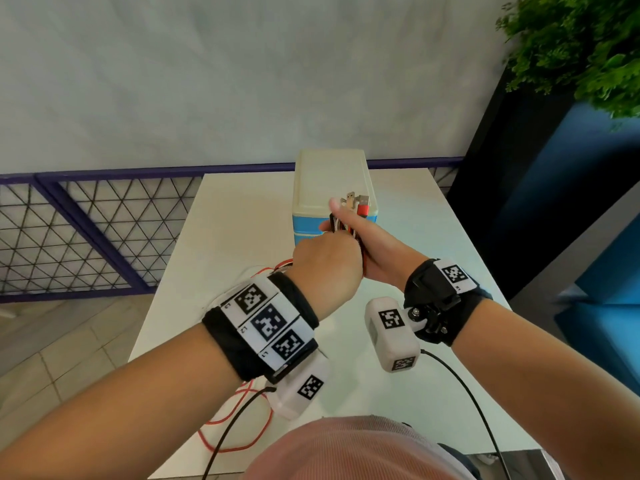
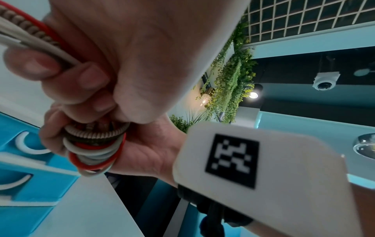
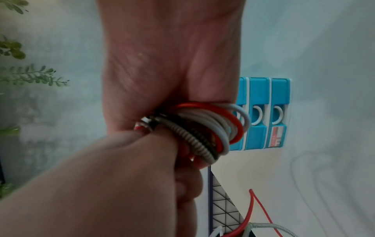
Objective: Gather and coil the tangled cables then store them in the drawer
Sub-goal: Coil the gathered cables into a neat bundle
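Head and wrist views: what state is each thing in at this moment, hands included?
Cable bundle: partly coiled in loops, held above the table, plug ends sticking up.
Loose cable ends: uncoiled, trailing over the table edge.
Drawer unit: upright on the table; drawers look closed.
Left hand: grips the cable strands.
Right hand: holds the coil.

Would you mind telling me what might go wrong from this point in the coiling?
1. Loose red cable trails off the white table's near edge and may snag.
2. The mixed red, white and braided coil, wound round the right hand, may spring apart when slipped off.
3. The blue drawers look closed.
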`<state>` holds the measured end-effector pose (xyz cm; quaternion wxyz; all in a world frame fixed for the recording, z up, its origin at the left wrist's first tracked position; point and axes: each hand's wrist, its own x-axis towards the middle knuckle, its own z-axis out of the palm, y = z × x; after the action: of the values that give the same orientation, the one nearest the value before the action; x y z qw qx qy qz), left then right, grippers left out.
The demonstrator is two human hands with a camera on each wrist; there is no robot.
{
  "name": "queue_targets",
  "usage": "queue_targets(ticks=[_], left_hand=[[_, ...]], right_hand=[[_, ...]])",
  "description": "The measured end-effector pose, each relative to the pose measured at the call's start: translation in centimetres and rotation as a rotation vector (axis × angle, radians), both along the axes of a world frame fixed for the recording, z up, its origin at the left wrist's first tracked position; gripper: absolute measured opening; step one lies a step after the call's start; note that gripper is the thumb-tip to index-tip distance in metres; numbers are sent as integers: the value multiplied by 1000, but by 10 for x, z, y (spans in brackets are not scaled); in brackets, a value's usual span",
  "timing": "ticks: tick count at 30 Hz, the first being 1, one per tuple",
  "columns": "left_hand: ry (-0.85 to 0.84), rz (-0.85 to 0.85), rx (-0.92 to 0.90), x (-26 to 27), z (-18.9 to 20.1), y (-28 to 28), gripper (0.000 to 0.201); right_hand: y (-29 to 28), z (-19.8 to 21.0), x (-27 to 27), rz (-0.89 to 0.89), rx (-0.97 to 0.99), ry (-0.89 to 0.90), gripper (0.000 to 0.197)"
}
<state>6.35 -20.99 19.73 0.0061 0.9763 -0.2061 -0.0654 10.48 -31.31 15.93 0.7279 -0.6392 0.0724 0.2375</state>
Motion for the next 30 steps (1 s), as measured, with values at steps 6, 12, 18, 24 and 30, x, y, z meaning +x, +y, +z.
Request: queue_targets(ticks=[6, 12, 18, 24, 30], left_hand=[[108, -39, 29, 4, 1, 8, 26], [379, -33, -164, 22, -2, 14, 31], [569, -8, -377, 22, -29, 16, 54], [412, -50, -473, 16, -45, 15, 38], [326, -110, -476, 18, -48, 13, 38]], right_hand=[[0, 2, 2, -10, -179, -110, 18], [-10, 3, 14, -107, -106, -219, 29], [-13, 12, 24, -243, 144, -155, 26], [-5, 18, 15, -216, 423, -93, 39], [4, 21, 14, -326, 419, -62, 35]])
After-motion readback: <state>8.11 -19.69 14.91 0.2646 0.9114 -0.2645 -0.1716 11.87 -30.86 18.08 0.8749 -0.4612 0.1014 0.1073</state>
